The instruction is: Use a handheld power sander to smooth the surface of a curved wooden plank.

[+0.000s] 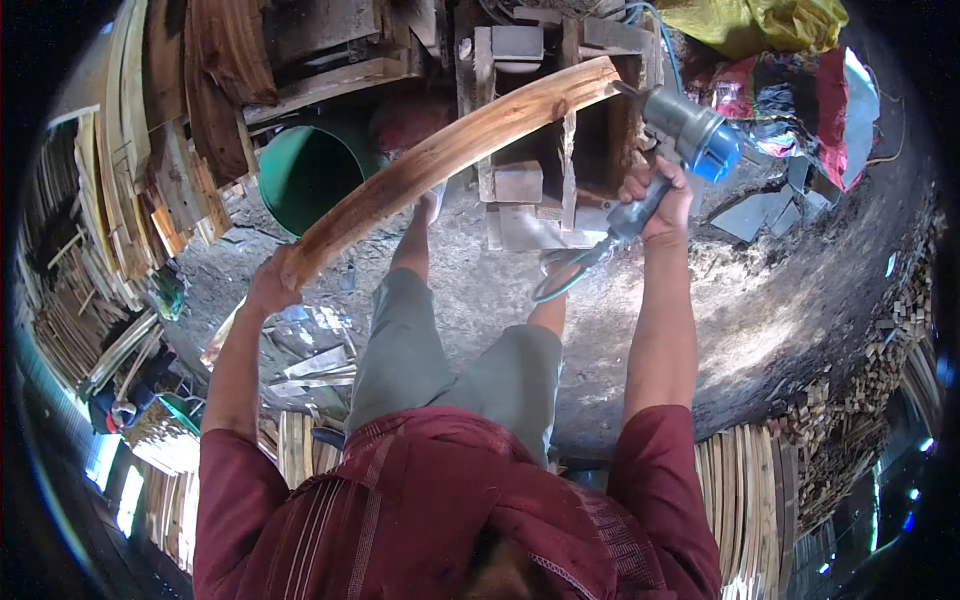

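Observation:
A long wooden board (440, 160), brown with a paler edge, slants from lower left up to the right, its upper end over a rough wooden frame (490, 215). Round its lower left end my left hand (270, 283) is closed. My right hand (664, 195) grips the handle of a grey nail gun (685, 125) with a blue cap. The gun's narrow nose is at the board's upper right end; I cannot tell whether it touches. From the handle's lower end trails a thin green-blue hose (560, 285).
Left of the frame stands a green barrel (312, 180), partly behind the board. Planks (120, 190) lean at the left. Yellow sacking (750, 25) and a red-and-silver sack (800, 110) lie at upper right. Small wood pieces (840, 430) are heaped at the right.

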Available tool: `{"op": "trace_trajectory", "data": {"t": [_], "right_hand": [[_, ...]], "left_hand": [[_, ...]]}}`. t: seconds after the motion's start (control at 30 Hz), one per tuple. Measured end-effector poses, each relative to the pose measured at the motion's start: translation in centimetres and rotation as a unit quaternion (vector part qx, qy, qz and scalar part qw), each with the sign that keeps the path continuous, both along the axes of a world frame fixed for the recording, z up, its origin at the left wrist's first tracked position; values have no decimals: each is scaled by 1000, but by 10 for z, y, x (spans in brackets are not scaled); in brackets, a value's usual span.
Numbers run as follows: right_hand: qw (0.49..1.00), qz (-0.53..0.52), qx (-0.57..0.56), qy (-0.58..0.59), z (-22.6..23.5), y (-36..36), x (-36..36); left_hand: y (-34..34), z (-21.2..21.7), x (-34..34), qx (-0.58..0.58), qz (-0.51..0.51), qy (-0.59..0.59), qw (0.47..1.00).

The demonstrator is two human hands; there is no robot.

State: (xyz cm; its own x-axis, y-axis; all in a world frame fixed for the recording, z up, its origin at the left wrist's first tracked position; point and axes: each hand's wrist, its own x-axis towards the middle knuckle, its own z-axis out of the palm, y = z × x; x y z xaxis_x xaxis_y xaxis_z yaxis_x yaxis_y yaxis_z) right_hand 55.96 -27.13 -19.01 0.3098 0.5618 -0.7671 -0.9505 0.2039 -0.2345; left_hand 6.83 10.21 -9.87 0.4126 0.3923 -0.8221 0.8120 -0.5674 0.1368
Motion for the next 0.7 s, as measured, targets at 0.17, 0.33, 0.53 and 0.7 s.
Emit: {"op": "trace_trajectory", "data": {"t": [0.17,0.33,0.53,0.7], "right_hand": [[998,-4,-55,44,-1,5,13],[993,17,-114,14,1,16,7],[980,82,-171,-58,18,38,10],[982,46,-162,-83,27,38,-14]], "left_hand": [[-4,-14,-17,60,-34,-71,995],[-20,-15,-17,132,-44,-65,988],[-25,-12,-17,129,-22,-56,990],[-15,-24,-34,89,-47,-102,990]]}}
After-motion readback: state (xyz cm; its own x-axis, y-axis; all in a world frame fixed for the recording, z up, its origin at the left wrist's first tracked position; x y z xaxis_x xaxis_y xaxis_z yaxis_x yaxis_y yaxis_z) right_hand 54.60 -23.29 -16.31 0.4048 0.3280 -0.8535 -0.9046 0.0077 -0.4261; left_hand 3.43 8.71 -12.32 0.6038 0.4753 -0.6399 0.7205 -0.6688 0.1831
